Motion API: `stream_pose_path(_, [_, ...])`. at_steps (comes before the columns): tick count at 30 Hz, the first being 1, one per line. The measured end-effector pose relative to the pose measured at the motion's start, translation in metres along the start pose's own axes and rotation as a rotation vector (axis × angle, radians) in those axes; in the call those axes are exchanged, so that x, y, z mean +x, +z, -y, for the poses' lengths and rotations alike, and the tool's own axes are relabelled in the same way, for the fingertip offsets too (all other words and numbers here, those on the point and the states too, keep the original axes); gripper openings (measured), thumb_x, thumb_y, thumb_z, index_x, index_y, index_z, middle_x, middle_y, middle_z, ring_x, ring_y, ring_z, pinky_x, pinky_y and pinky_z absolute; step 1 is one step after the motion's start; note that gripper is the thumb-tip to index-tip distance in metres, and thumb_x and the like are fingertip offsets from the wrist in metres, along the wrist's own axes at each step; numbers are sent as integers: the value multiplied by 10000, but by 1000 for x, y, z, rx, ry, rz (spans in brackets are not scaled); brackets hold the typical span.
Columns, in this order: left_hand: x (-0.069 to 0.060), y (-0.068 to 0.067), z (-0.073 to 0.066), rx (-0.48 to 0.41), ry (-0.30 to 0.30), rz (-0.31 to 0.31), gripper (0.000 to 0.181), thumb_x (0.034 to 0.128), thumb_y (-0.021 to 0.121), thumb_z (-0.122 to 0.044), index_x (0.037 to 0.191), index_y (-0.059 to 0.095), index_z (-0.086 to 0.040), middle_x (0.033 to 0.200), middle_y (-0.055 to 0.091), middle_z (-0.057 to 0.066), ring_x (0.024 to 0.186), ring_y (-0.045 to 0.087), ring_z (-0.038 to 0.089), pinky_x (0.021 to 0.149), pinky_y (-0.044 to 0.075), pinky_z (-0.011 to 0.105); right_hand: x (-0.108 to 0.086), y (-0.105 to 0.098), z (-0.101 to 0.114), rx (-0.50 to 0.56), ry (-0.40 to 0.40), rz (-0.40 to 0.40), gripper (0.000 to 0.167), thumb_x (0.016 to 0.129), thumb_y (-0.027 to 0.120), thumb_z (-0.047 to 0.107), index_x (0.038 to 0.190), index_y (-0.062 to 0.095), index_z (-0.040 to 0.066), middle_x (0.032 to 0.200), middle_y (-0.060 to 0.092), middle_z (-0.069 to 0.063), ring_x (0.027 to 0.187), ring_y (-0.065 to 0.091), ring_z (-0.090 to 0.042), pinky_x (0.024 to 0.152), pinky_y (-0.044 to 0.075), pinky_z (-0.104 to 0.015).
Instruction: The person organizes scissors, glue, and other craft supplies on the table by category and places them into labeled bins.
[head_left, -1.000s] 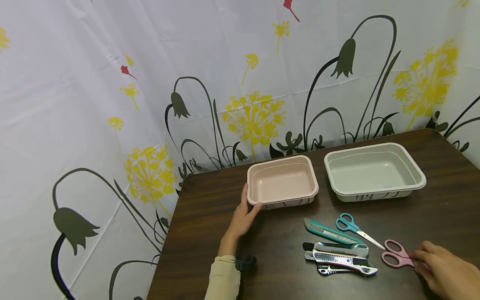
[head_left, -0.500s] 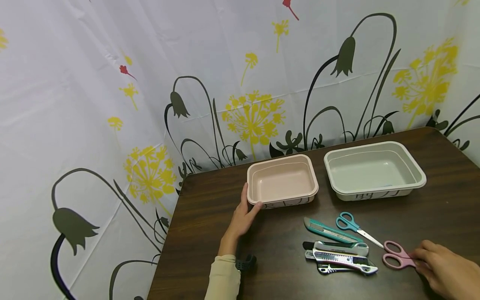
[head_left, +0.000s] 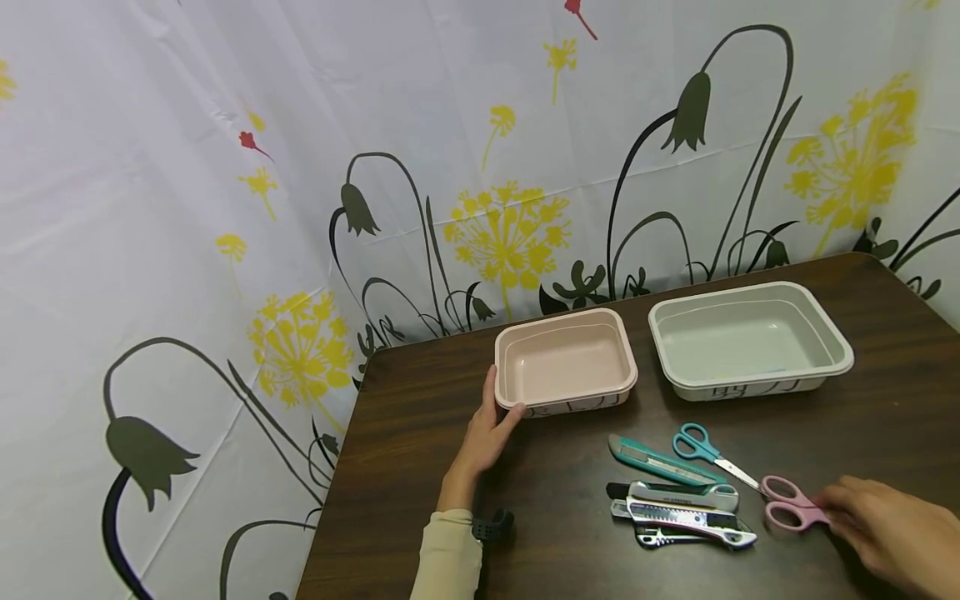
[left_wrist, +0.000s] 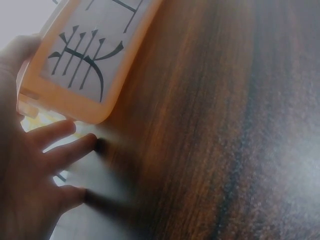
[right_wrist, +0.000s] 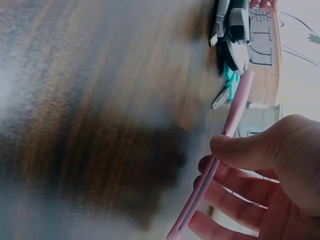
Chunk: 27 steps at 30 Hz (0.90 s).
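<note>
Your right hand point(head_left: 885, 533) pinches the pink scissors point(head_left: 795, 505) by the blade end, well in from the far edge of the table point(head_left: 405, 450); best steer clear of the blue scissors point(head_left: 701, 450). Your left hand point(head_left: 482, 442), fingers spread, touches the near-left corner of the peach tub point(head_left: 566, 367).

Two scissors point(head_left: 807, 507), four cutters point(head_left: 663, 462), two trays point(head_left: 562, 362)

The head view is evenly lit — both wrist views hazy, with pale glare on the tabletop point(left_wrist: 225, 125).
</note>
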<state>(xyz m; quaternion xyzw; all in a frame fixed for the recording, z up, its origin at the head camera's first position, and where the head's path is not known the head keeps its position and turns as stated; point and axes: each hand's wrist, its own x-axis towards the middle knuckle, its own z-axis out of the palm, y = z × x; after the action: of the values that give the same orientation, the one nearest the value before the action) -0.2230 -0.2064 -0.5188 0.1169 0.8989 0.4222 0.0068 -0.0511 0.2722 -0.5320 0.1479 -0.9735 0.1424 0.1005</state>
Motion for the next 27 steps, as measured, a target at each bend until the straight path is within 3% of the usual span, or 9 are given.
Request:
stream_pose_path(4, [0,0,0,8,-3,4,843,958,566,-509,1589,52,-291,1577,294,94,1366,397,321,1065,310,573,4,-4,2,-14,16,39,269,674,853,111,840,688,244,792,549,154,660,492,4,551,443,-320])
stream_pose_path(10, [0,0,0,-1,-2,-3,839,956,573,-501,1586,52,-313,1578,293,89,1367,396,315,1066,310,571,9,-7,1,-17,-31,-29,297,636,857,95,850,703,233,778,527,159,638,456,23,517,414,-284])
stream_pose_path(16, [0,0,1,10,-6,-3,842,954,573,-507,1587,53,-311,1581,287,86,1369,393,313,1070,307,564,17,-14,4,-10,-30,-20,269,675,850,110,897,730,203,751,468,164,611,371,18,484,332,-240])
stream_pose_path(24, [1,1,1,4,-3,-3,841,956,575,-499,1587,54,-308,1583,283,87,1374,385,312,1072,301,567,33,-23,4,8,-91,-145,344,620,866,98,921,735,203,793,523,171,639,390,28,474,351,-229])
stream_pose_path(27, [1,1,0,0,1,-3,840,956,578,-494,1588,59,-303,1578,293,92,1369,393,310,1070,305,566,41,-27,4,3,-96,-146,362,627,869,92,944,738,210,826,566,148,659,444,7,490,395,-260])
